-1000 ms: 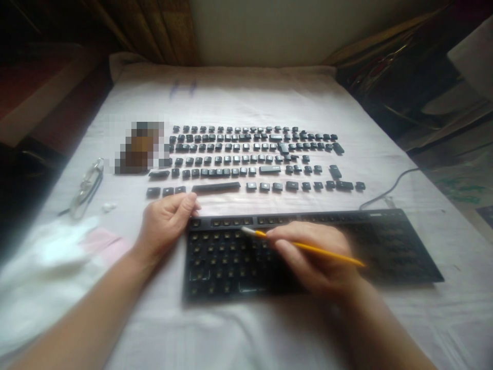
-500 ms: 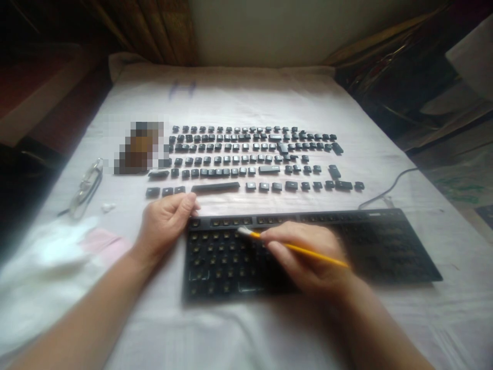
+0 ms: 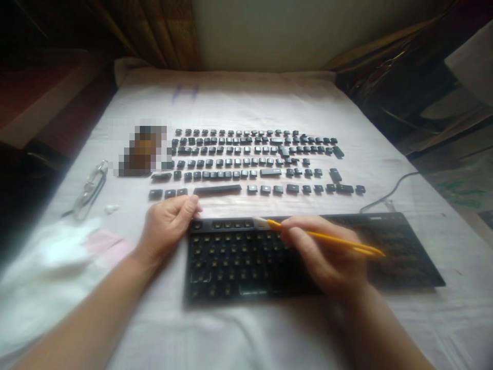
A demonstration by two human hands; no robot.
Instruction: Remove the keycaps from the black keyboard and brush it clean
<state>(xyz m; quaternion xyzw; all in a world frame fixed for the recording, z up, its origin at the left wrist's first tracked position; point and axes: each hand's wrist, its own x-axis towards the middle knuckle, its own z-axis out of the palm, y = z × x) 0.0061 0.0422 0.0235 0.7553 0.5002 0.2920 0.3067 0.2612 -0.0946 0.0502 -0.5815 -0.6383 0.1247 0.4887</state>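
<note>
A black keyboard (image 3: 239, 267) with its keycaps off lies on the cloth-covered table, its bare key sockets showing. My left hand (image 3: 169, 221) is closed at the keyboard's far left corner, thumb on top and the other fingers mostly hidden. Between the fingers of my right hand (image 3: 327, 246) is a thin paintbrush (image 3: 316, 237) with a yellow handle, slightly blurred. Its pale bristles point left, at the top row of sockets near the keyboard's far edge. My right hand covers part of the keyboard's middle. Beyond it, loose black keycaps (image 3: 233, 150) lie in several rows, with the long spacebar (image 3: 217, 189) nearest.
Eyeglasses (image 3: 91, 185) rest at the left, near a blurred-out item (image 3: 142, 151). White cloth (image 3: 46, 272) and a pink piece (image 3: 108, 242) lie at the near left. The keyboard's cable (image 3: 393, 186) runs off to the right over the table edge.
My right hand has moved right and slightly up with the paintbrush, whose bristles now lie further along the top row. My left hand stays at the keyboard's corner. The view has shifted slightly.
</note>
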